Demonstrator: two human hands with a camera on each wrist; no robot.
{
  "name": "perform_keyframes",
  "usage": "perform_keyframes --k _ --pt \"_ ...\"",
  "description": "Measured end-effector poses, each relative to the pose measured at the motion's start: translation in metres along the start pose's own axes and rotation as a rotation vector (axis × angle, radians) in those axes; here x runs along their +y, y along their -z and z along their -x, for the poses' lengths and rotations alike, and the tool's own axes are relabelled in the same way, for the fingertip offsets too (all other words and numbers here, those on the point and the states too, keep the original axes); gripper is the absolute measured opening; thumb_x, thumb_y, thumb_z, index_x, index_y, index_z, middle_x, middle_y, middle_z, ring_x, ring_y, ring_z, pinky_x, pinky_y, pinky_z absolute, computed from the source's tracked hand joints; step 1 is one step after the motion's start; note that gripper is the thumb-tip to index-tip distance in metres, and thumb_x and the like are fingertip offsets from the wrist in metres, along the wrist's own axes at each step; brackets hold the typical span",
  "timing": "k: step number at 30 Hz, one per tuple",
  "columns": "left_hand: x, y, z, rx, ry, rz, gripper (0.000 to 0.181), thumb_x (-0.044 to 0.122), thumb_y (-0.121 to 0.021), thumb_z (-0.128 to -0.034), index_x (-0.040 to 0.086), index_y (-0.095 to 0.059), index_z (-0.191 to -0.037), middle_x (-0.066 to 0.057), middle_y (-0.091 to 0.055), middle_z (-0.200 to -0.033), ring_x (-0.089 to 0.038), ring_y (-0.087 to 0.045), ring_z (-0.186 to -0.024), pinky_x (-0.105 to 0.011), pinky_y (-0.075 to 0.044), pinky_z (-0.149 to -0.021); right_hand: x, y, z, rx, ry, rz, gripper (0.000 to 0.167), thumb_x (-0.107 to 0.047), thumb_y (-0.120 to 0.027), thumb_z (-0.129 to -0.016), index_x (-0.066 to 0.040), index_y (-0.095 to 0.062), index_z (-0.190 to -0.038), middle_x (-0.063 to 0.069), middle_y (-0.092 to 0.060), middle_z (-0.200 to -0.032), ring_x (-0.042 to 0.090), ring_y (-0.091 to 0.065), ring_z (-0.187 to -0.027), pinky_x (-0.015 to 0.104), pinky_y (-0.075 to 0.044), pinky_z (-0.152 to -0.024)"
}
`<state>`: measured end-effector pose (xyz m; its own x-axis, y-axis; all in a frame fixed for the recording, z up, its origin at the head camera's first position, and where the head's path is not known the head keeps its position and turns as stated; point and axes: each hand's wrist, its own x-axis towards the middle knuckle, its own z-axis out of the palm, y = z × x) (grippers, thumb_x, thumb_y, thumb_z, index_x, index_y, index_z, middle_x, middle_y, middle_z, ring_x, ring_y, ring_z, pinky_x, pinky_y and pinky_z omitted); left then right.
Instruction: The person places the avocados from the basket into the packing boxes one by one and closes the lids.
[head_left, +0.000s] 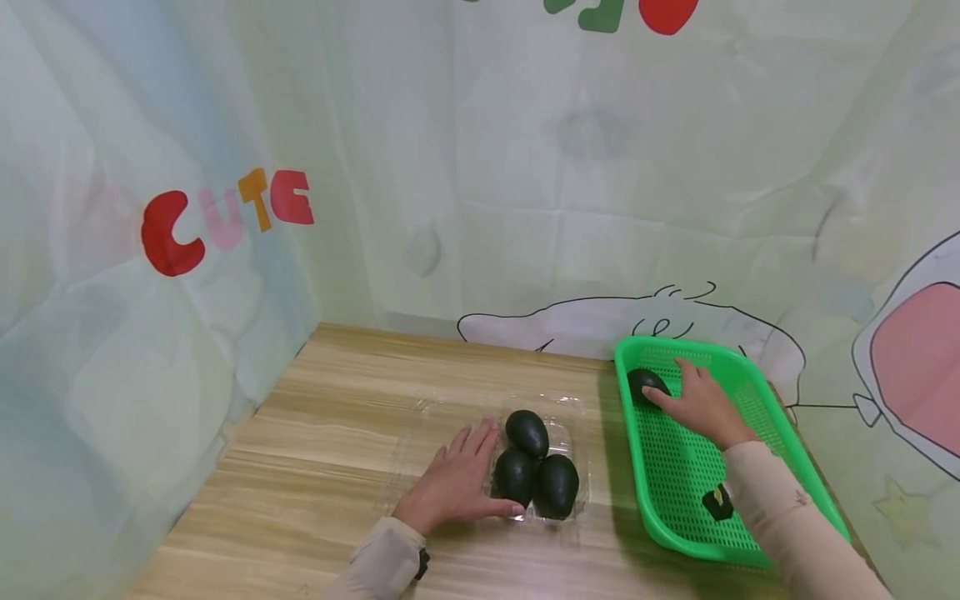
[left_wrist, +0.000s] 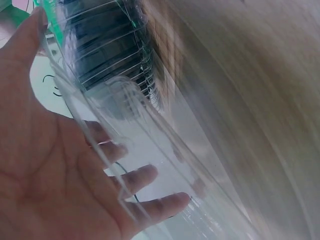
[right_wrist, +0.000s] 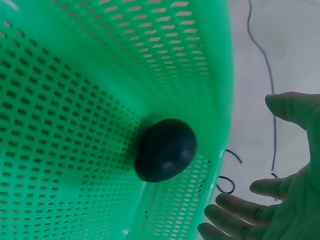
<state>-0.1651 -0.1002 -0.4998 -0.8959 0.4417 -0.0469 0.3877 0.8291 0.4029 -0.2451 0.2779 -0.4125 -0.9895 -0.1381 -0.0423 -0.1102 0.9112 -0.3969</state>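
Observation:
Three dark, egg-shaped fruits that look like avocados [head_left: 558,485] sit together in a clear plastic clamshell box [head_left: 561,427]. My left hand [head_left: 453,485] rests at the box, fingers spread, its thumb along the near edge. In the left wrist view, the palm and straight fingers lie against the clear plastic rim [left_wrist: 107,167]. Another avocado [right_wrist: 166,150] lies in a corner of the green basket [head_left: 637,467]. Over the basket, beside that avocado, is my right hand [head_left: 701,404], thumb and fingers apart. The right wrist view shows a gap between hand and fruit.
The basket stands on the right of the wood-grain table [head_left: 300,467], close to the back curtain [head_left: 525,208]. A printed curtain also runs along the left side. Beside the right sleeve [head_left: 780,500] shows a small black piece [head_left: 717,502].

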Motion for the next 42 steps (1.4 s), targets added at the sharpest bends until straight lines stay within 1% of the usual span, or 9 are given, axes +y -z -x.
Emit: perform_keyframes --k 5,14,19,23,25,29,33,37,42 --pt "0.000 0.000 0.000 0.002 -0.003 -0.005 0.122 0.081 -0.065 -0.0764 0.005 -0.022 -0.162 -0.013 -0.015 -0.170 -0.046 -0.024 -0.150 -0.072 -0.034 -0.109 0.008 -0.004 -0.007 -0.019 -0.008 0.022 0.098 -0.057 -0.056 -0.098 0.014 -0.018 -0.154 0.048 -0.025 -0.149 0.065 -0.036 -0.130 0.074 -0.042 -0.095" --pt "-0.001 -0.001 -0.001 -0.003 0.002 0.005 0.124 0.082 -0.065 -0.0756 0.005 -0.021 -0.162 -0.013 -0.015 -0.170 -0.045 -0.024 -0.151 -0.071 -0.034 -0.110 0.015 -0.014 -0.023 -0.012 -0.018 0.066 0.093 -0.051 -0.059 -0.098 0.013 -0.021 -0.154 0.048 -0.028 -0.146 0.066 -0.037 -0.128 0.073 -0.045 -0.090" --pt "-0.002 -0.001 -0.001 -0.005 0.001 0.001 0.124 0.083 -0.064 -0.0755 0.005 -0.021 -0.162 -0.013 -0.015 -0.170 -0.046 -0.025 -0.150 -0.071 -0.034 -0.109 0.019 -0.022 -0.031 -0.015 0.009 0.098 0.091 -0.050 -0.060 -0.097 0.012 -0.024 -0.153 0.047 -0.030 -0.145 0.065 -0.039 -0.127 0.072 -0.046 -0.088" --pt "-0.002 -0.001 -0.001 -0.007 -0.002 -0.007 0.125 0.084 -0.063 -0.0751 0.005 -0.020 -0.162 -0.013 -0.015 -0.170 -0.045 -0.026 -0.150 -0.071 -0.035 -0.109 0.024 -0.028 -0.038 -0.011 0.034 0.128 0.086 -0.048 -0.061 -0.097 0.008 -0.028 -0.153 0.045 -0.033 -0.144 0.065 -0.039 -0.127 0.071 -0.047 -0.087" --pt "-0.003 -0.001 -0.001 -0.007 -0.003 -0.008 0.125 0.084 -0.063 -0.0751 0.005 -0.020 -0.162 -0.013 -0.015 -0.170 -0.045 -0.026 -0.150 -0.071 -0.035 -0.109 0.026 -0.030 -0.042 -0.011 0.047 0.146 0.084 -0.046 -0.062 -0.097 0.007 -0.030 -0.153 0.044 -0.034 -0.143 0.065 -0.038 -0.128 0.072 -0.046 -0.088" --pt "-0.003 -0.001 -0.001 -0.009 0.000 -0.014 0.125 0.085 -0.062 -0.0752 0.006 -0.020 -0.162 -0.013 -0.014 -0.170 -0.045 -0.026 -0.150 -0.071 -0.035 -0.109 0.031 -0.035 -0.051 -0.004 0.071 0.211 0.081 -0.042 -0.066 -0.095 0.004 -0.033 -0.153 0.042 -0.036 -0.143 0.063 -0.039 -0.128 0.072 -0.047 -0.089" --pt "-0.004 -0.001 -0.001 -0.011 0.002 -0.017 0.125 0.086 -0.060 -0.0752 0.007 -0.020 -0.162 -0.011 -0.013 -0.171 -0.045 -0.026 -0.150 -0.071 -0.035 -0.109 0.032 -0.040 -0.056 0.014 0.098 0.289 0.079 -0.042 -0.071 -0.093 0.003 -0.038 -0.150 0.041 -0.041 -0.138 0.060 -0.045 -0.122 0.068 -0.051 -0.082" --pt "-0.004 -0.001 -0.002 -0.013 0.001 -0.013 0.125 0.086 -0.060 -0.0749 0.007 -0.019 -0.163 -0.010 -0.013 -0.171 -0.044 -0.025 -0.151 -0.071 -0.034 -0.109 0.031 -0.045 -0.061 0.023 0.111 0.319 0.079 -0.040 -0.074 -0.090 0.002 -0.040 -0.148 0.041 -0.044 -0.133 0.057 -0.050 -0.116 0.065 -0.054 -0.076" --pt "-0.003 -0.001 -0.001 -0.017 0.002 -0.003 0.124 0.085 -0.062 -0.0754 0.007 -0.019 -0.163 -0.011 -0.012 -0.171 -0.045 -0.024 -0.151 -0.072 -0.033 -0.109 0.031 -0.051 -0.067 0.023 0.111 0.341 0.083 -0.040 -0.076 -0.089 0.004 -0.039 -0.148 0.041 -0.044 -0.130 0.056 -0.052 -0.113 0.063 -0.054 -0.077"
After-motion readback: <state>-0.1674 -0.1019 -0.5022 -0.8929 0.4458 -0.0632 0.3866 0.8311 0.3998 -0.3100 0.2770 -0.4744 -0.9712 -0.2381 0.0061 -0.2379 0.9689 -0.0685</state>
